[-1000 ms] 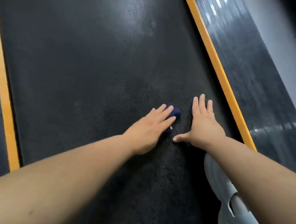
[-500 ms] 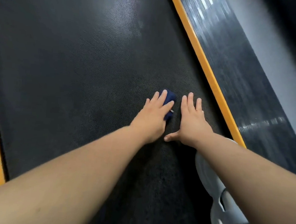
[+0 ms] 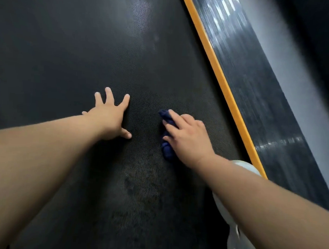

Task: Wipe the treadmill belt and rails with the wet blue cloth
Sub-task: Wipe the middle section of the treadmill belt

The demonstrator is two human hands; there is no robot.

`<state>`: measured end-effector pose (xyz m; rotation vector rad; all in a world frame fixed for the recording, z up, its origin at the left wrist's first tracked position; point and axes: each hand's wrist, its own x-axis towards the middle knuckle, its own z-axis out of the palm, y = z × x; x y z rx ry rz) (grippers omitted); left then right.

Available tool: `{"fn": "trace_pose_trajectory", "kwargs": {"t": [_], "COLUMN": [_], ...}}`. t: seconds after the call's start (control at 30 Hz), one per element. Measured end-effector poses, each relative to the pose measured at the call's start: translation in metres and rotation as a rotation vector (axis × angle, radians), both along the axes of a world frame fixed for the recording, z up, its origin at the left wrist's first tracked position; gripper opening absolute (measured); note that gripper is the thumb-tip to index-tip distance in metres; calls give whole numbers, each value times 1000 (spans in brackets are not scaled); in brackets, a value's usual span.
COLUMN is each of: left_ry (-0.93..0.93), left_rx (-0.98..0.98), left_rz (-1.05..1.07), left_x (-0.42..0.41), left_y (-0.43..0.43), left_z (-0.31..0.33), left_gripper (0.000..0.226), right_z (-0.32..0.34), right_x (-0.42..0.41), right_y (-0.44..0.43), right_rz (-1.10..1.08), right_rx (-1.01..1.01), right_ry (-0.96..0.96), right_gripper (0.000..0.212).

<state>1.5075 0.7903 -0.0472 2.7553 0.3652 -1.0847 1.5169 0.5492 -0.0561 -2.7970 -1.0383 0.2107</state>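
The black textured treadmill belt (image 3: 87,42) fills most of the view. A crumpled dark blue cloth (image 3: 167,150) lies on it right of centre. My right hand (image 3: 188,137) covers the cloth, index finger stretched along its top, thumb against its side, the other fingers curled over it. Part of the cloth is hidden under the palm. My left hand (image 3: 110,117) lies flat on the bare belt with spread fingers, a hand's width left of the cloth and apart from it.
An orange stripe (image 3: 220,79) borders the belt on the right. Beyond it runs the dark ribbed side rail (image 3: 258,95), then grey floor (image 3: 306,98). A white rounded object (image 3: 243,167) sits under my right forearm at the belt's edge.
The cloth went from under my left hand to under my right hand. My left hand slid away to the left and now rests bare on the belt.
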Motion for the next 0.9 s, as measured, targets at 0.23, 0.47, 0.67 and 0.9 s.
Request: {"fn": "trace_pose_trajectory", "kwargs": {"t": [0.23,0.47,0.67,0.9], "left_ry": [5,7,8,18], "left_rx": [28,14,42,23], "left_rz": [-26,-24,-36,-31], "left_x": [0,0,-1,0], "left_y": [-4,-1,-2,-4], "left_z": [1,1,-1,4], "left_gripper": [122,125,123,125], "right_z": [7,14,27,19], "right_x": [21,23,50,15], "right_y": [-11,-15,-31,-21], "right_rz": [-422,-70,-466,-431], "right_rx": [-105,-74,-293,-111], "right_ry": [93,47,94,251], "right_gripper": [48,42,36,63]}}
